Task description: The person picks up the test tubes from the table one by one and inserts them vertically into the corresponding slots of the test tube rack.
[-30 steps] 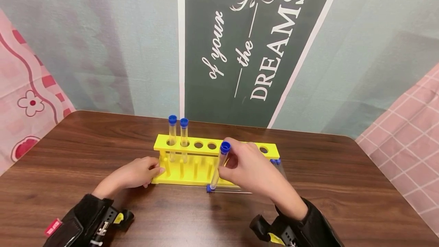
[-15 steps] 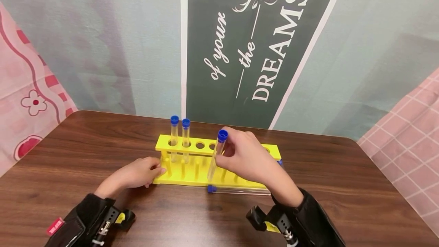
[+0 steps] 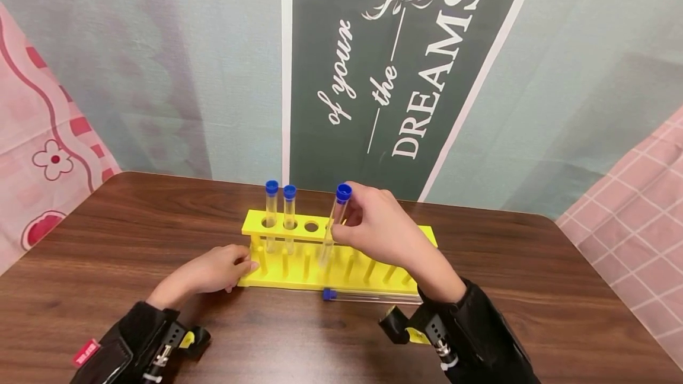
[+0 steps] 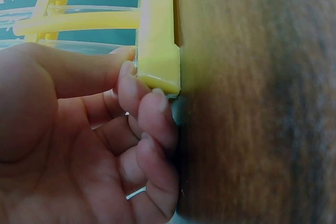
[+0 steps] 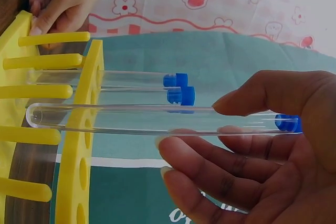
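A yellow test tube rack (image 3: 272,282) stands on the wooden table. At its left end my left hand (image 3: 221,265) grips the base between thumb and fingers, as the left wrist view shows. My right hand (image 3: 379,224) pinches a clear test tube (image 3: 335,215) with a blue cap, tilted at the rack's front. The right wrist view has this tube's rounded end (image 5: 39,115) on the peg side of the holed bar, but whether it is in front of the bar or through a hole I cannot tell. Two capped tubes (image 3: 271,203) stand upright in the leftmost holes.
Another blue-capped tube (image 3: 373,297) lies along the rack's front edge. The rack's right end is partly hidden by my right hand and forearm. Behind the table (image 3: 213,206) hangs a printed cloth (image 3: 240,76).
My right hand has lifted the test tube up and slightly left, away from the lying tube and toward the rack's top bar. The left hand keeps its hold on the rack.
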Tool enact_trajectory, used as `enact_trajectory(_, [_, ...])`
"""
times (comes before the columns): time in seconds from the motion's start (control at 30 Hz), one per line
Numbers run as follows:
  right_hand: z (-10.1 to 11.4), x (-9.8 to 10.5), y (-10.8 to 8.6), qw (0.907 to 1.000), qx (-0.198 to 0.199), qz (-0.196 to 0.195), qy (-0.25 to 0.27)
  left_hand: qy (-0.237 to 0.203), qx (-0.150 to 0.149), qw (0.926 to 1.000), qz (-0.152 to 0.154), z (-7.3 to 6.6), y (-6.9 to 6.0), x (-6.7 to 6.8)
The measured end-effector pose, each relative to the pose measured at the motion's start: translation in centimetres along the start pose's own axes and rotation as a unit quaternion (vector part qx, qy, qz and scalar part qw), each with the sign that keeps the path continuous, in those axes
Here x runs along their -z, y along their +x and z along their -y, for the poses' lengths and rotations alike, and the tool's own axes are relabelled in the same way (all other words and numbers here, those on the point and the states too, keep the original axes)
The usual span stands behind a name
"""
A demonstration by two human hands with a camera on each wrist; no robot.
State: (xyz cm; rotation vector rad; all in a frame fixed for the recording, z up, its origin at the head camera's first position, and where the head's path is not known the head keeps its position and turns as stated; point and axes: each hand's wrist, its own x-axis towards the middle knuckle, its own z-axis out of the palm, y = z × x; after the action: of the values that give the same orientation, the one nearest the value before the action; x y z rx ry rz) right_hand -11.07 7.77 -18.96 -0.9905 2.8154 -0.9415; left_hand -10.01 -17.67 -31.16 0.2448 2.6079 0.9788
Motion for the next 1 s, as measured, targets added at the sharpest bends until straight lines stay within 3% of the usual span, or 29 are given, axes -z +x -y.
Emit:
enact_trajectory(0.43, [0.6, 0.8, 1.2, 0.9997, 0.02, -0.013, 0.002, -0.003, 0.006, 1.0, 0.002, -0.1, 0.0, 0.0])
enact_trajectory(0.7, [0.8, 1.1, 1.8, 0.9995, 0.006, -0.007, 0.03, -0.002, 0.005, 1.0, -0.001, -0.1, 0.0, 0.0])
enact_trajectory(1.0, [1.1, 1.7, 2.6, 0.9998, 0.012, -0.018, 0.005, 0.001, 0.006, 1.0, -0.001, -0.2, -0.1, 0.1])
